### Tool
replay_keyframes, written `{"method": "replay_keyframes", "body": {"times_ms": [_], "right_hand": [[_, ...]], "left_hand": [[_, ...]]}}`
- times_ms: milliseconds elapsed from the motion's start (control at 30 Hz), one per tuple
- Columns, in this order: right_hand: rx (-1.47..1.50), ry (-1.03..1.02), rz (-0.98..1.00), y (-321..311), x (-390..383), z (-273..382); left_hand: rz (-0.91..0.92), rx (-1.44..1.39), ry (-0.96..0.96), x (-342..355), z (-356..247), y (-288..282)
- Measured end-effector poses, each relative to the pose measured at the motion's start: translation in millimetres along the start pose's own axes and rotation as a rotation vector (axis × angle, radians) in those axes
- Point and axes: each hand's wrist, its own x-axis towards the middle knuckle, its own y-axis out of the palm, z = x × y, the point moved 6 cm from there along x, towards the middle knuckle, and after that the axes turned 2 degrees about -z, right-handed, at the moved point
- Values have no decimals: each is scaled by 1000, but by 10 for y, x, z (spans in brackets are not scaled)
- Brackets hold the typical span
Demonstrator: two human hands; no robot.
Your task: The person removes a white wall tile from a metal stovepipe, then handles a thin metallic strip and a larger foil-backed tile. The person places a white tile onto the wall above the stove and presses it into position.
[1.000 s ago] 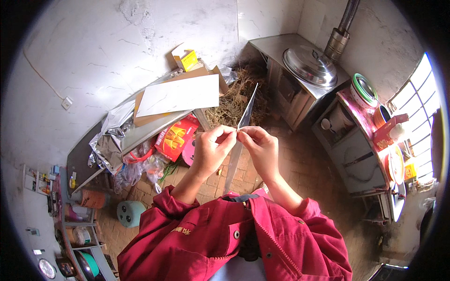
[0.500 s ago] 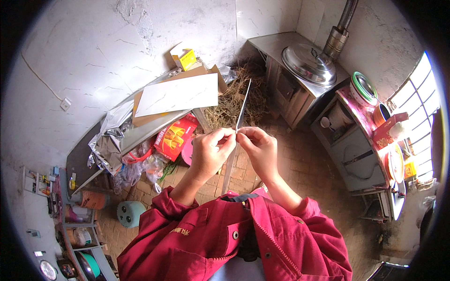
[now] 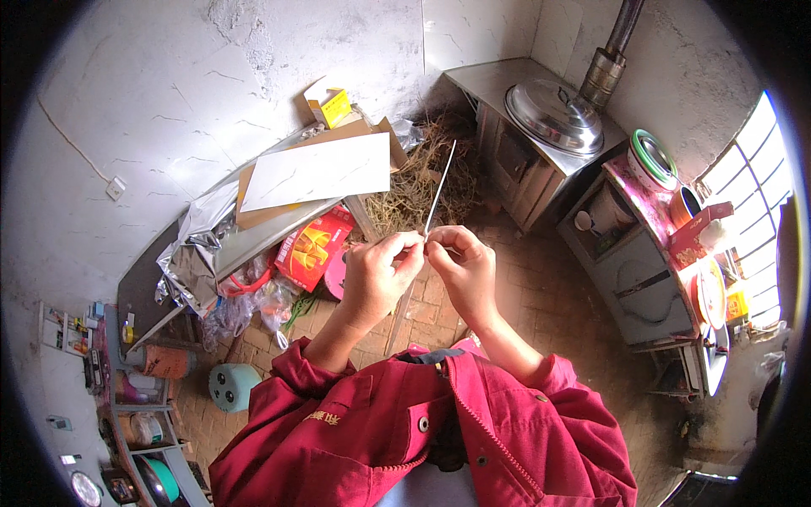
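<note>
A long, thin, pale strip point(image 3: 438, 194) runs up and away from my fingertips in front of my chest. Its lower part hangs faintly below my hands, toward the front of my red jacket point(image 3: 338, 422). My left hand point(image 3: 380, 275) pinches the strip between thumb and forefinger. Right beside it, my right hand point(image 3: 463, 270) is closed in a similar pinch, its fingertips meeting those of the left. The exact grip between the fingertips is too small to make out, and so is the strip's material.
At left, a white panel point(image 3: 329, 173) lies over cardboard on a table, with foil and a red box point(image 3: 314, 249) nearby. Dry twigs point(image 3: 431, 182) lie beside a metal stove point(image 3: 553, 118). A cabinet point(image 3: 634, 279) stands right; a teal stool point(image 3: 234, 387) is lower left.
Between my fingertips the strip has turned, so it now shows a narrower edge and its lower part looks fainter. Both hands stay pinched in nearly the same place.
</note>
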Motion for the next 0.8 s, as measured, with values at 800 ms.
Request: {"method": "replay_keyframes", "body": {"times_ms": [800], "right_hand": [[-29, -41, -7, -73, -111, 63]], "left_hand": [[-39, 71, 80, -81, -125, 46]]}}
